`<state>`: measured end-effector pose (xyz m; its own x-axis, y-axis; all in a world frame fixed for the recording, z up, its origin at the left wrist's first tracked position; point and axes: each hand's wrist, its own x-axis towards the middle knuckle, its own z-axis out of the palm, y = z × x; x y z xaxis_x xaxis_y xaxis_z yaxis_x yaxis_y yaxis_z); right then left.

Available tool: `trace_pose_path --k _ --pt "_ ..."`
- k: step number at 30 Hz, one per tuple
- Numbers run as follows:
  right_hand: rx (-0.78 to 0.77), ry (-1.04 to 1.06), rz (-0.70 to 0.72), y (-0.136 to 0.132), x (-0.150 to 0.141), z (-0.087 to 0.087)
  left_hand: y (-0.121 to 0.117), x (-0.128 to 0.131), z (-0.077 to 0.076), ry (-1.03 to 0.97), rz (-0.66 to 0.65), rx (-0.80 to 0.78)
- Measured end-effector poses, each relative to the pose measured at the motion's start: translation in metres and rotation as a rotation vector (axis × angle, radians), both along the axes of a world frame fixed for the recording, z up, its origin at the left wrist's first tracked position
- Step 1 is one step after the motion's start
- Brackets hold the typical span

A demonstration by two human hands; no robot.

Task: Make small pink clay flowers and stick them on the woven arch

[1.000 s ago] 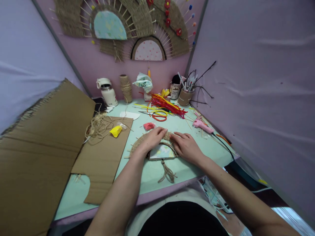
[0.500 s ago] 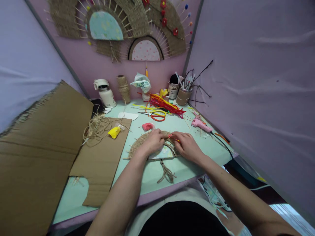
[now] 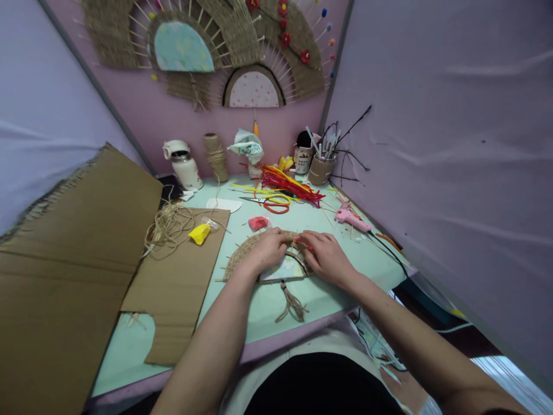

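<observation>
A half-round woven jute fan (image 3: 242,257) with thin stick ribs and a patterned paper centre (image 3: 286,270) lies on the mint-green table (image 3: 328,294). A twine tassel (image 3: 292,304) hangs from its lower edge. My left hand (image 3: 266,248) rests on the fan's top, fingers curled down against the weave. My right hand (image 3: 325,255) sits on the fan's right side, fingertips pinched on a small red piece (image 3: 306,246) that I cannot name.
Cardboard sheets (image 3: 181,276) cover the left of the table, with loose twine (image 3: 169,223) and a yellow lump (image 3: 199,233) on them. Farther back lie a red lump (image 3: 258,222), scissors (image 3: 271,204), pipe cleaners (image 3: 289,183), a pink glue gun (image 3: 352,218), a twine spool (image 3: 215,155) and tool cups (image 3: 322,167).
My right hand's fingers have gone from lying flat on the fan to pinching a small red piece at its upper right. My left hand has barely moved.
</observation>
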<state>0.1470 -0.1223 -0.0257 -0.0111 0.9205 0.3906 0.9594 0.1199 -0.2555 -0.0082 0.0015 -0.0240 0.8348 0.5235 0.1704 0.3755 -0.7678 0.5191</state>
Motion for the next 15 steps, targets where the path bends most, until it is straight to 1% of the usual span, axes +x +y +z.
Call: trace_pose_path --k 3,6,10,12,15 --pt "-0.033 -0.047 0.017 0.001 -0.003 -0.0011 0.0014 -0.0003 0.0 -0.003 -0.008 0.003" --pt "-0.053 -0.046 0.022 0.0015 -0.0033 -0.0019 0.0018 -0.0005 -0.0002 -0.004 -0.006 0.005" --pt "0.019 0.026 0.019 0.0005 0.0029 -0.0003 0.0014 -0.0001 0.0019 -0.02 0.007 -0.001" --pt "0.059 0.054 0.001 -0.0001 0.0057 0.001 0.0027 0.0 0.0029 -0.056 0.043 -0.016" --pt "0.043 0.049 0.002 0.0002 0.0053 0.0013 0.0089 -0.0014 0.0019 -0.14 0.149 -0.033"
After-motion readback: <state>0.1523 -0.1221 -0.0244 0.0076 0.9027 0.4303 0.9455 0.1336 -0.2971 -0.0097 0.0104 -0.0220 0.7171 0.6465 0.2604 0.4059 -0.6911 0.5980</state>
